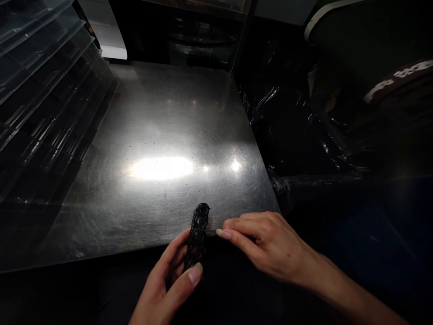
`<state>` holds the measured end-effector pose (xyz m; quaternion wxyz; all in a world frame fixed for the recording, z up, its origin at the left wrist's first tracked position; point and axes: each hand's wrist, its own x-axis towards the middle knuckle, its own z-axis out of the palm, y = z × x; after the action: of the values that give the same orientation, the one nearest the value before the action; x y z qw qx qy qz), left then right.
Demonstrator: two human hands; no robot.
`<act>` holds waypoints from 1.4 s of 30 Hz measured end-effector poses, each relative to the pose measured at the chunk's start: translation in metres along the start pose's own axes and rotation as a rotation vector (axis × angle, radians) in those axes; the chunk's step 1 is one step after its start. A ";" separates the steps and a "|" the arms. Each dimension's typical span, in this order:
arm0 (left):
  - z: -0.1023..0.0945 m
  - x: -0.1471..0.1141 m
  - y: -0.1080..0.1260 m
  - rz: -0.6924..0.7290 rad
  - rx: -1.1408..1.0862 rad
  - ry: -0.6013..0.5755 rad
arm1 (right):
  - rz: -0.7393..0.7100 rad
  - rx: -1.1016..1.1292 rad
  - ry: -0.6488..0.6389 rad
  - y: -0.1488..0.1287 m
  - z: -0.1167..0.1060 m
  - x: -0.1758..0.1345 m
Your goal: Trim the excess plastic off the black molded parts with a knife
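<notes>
Steel table [158,135]: near edge ran just under my hands, right edge dropped toward black plastic sheeting [297,131]. Wide bare steel lay beyond black lattice part [198,234]; clear stacked trays [40,90] crowded table's left side. Part straddled table's near edge, top end resting on steel. My left hand [165,284] came up from below table edge, palm up, thumb and fingers pinched round part's lower end. My right hand [267,243] lay palm down at table's near right corner, fingers curled together, fingertip just beside part.
</notes>
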<state>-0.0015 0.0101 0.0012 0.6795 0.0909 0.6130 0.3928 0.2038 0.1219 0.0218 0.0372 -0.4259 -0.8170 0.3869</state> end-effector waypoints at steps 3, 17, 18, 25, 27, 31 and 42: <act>0.000 0.001 -0.002 -0.002 0.009 0.018 | 0.006 -0.099 0.019 -0.001 0.001 -0.003; 0.010 -0.003 -0.002 0.017 -0.024 0.046 | 0.038 -0.370 0.265 -0.023 0.023 -0.024; 0.011 -0.003 -0.003 0.018 -0.021 0.041 | 0.040 -0.373 0.298 -0.024 0.024 -0.025; 0.014 -0.003 -0.008 -0.011 -0.055 0.008 | 0.093 -0.415 0.403 -0.029 0.033 -0.027; 0.015 -0.003 -0.009 -0.022 -0.064 0.001 | 0.085 -0.423 0.408 -0.027 0.036 -0.027; 0.014 -0.003 -0.007 -0.028 -0.096 -0.014 | 0.062 -0.326 0.414 -0.023 0.035 -0.030; 0.005 0.005 -0.008 0.008 -0.102 -0.050 | 0.374 1.124 0.191 -0.024 0.047 0.025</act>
<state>0.0060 0.0092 -0.0064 0.6968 0.0684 0.5746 0.4239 0.1540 0.1035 -0.0016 0.2613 -0.5107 -0.3913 0.7196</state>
